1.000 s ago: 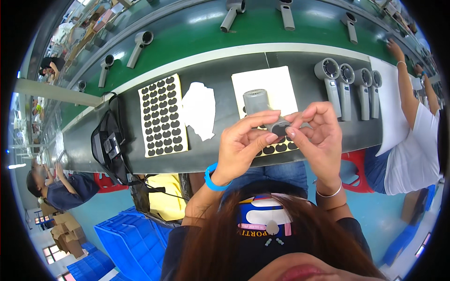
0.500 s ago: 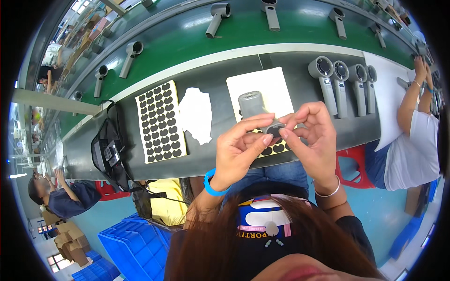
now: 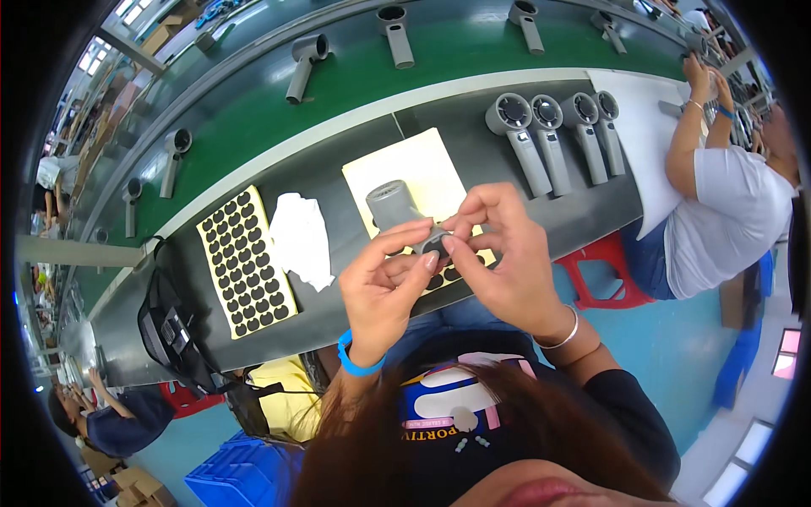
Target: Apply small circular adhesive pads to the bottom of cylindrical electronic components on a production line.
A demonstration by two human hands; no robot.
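Hands meeting just above the near edge of the grey workbench (image 3: 583, 220), over the cream sheet (image 3: 422, 165). Left hand (image 3: 384, 283) cupped under and pinching with thumb and forefinger; right hand (image 3: 507, 262) closed from the other side, fingertips nearly touching the left's. Grey handheld fan (image 3: 397, 211) gripped between them at its head, handle pointing away toward the green conveyor (image 3: 338, 101) beyond the workbench, presumably so the face of the head turns up to the eyes. Something small and dark pressed at the fingertips, possibly one of the round black pads, though too hidden to tell. Sheet of black pads (image 3: 245, 262) lying on the workbench to the left of the hands, crumpled white backing paper (image 3: 300, 237) between it and the cream sheet, both within easy reach. Four finished grey fans (image 3: 553, 127) lined up on the workbench to the right. Against the earlier frames: same pinch, same grip; hands and fan sitting slightly lower and nearer the workbench's near edge, camera tipped a little
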